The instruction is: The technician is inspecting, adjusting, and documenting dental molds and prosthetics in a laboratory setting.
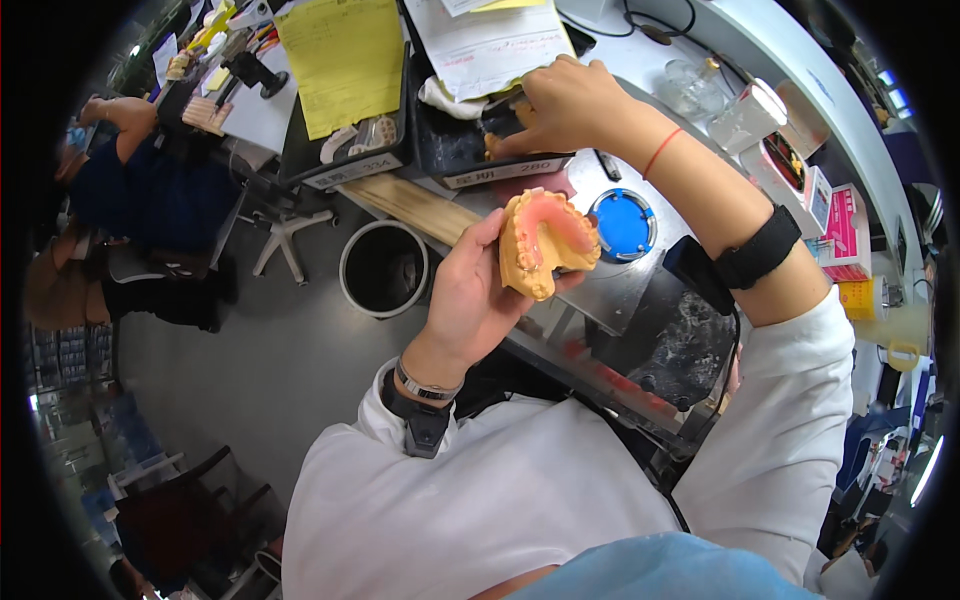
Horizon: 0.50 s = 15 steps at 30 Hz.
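My left hand (468, 290) grips a yellow dental cast (520, 262), which is raised in front of the bench. A pink denture base (553, 222) lies over its arch, with teeth along the rim. My right hand (575, 108) reaches down into a black tray (445, 150). Its fingers curl and the thumb points inward around a yellowish piece (524, 112), mostly covered by the hand, so its kind is unclear. White cloth or tissue (448, 100) and papers (490, 50) lie in the same tray.
Left of that tray, another black tray (345, 172) holds pale dental pieces under a yellow sheet (340, 65). A blue round lid (624, 224) rests on the bench. Below stands a waste bin (384, 268). Glass bottle (690, 90) and pink box (848, 232) are at right; a co-worker (150, 190) sits left.
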Motion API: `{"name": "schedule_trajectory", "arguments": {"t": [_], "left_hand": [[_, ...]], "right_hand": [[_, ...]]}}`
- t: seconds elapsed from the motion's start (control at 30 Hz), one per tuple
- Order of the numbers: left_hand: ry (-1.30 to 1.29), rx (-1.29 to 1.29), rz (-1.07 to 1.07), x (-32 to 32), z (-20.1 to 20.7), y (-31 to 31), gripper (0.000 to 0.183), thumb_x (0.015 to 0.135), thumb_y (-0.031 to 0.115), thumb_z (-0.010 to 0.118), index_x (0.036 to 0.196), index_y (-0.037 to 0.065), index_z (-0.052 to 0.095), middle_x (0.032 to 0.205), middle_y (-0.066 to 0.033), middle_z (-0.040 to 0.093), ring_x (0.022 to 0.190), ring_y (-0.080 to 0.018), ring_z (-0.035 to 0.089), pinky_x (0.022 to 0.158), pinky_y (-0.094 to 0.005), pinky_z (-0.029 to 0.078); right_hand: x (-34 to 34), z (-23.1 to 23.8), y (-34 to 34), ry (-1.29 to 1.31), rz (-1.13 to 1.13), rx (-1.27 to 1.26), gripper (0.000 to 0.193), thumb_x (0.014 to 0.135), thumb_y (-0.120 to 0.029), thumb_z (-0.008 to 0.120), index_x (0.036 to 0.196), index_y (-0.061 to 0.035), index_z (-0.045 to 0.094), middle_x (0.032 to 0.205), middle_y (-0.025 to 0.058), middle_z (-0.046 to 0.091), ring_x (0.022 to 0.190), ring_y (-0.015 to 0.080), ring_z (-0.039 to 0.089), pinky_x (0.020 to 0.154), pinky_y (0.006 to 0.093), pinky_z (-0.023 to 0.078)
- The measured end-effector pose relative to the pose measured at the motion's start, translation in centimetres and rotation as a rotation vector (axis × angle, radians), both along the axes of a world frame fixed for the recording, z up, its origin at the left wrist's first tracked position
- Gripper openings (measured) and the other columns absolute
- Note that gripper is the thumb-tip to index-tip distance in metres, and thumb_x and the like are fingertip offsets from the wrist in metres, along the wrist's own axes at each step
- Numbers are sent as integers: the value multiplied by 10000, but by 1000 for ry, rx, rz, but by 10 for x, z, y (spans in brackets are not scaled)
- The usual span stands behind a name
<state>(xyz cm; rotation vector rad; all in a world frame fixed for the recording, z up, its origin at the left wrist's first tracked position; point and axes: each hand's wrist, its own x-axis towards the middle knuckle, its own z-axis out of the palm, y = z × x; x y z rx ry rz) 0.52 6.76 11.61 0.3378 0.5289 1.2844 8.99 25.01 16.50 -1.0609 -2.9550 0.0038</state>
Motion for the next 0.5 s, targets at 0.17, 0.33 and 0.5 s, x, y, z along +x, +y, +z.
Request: {"name": "schedule_trajectory", "arguments": {"t": [0.17,0.33,0.5], "left_hand": [[-17,9,12,-5,7,-4,535,996,317,271,1412,-15,324,1412,-267,395,1301,-404,416,1060,-533,365],[-40,38,-7,-8,5,-7,560,995,308,262,1442,-29,266,1436,-259,365,1305,-428,400,1072,-548,341],[-60,56,-80,-4,9,-11,608,986,358,255,1443,-43,251,1441,-317,314,1275,-514,390,1048,-552,364]], "right_hand": [[-19,-9,1,-201,-77,18,505,673,-536,754,953,-116,723,931,88,704,967,276,650,812,555,416],[-25,-3,-4,-202,-186,-41,501,606,-368,746,1016,-83,701,912,99,691,897,267,662,843,449,469],[5,42,-5,165,-180,-540,402,642,-422,768,809,-61,705,760,72,667,738,162,615,697,292,485]]}}
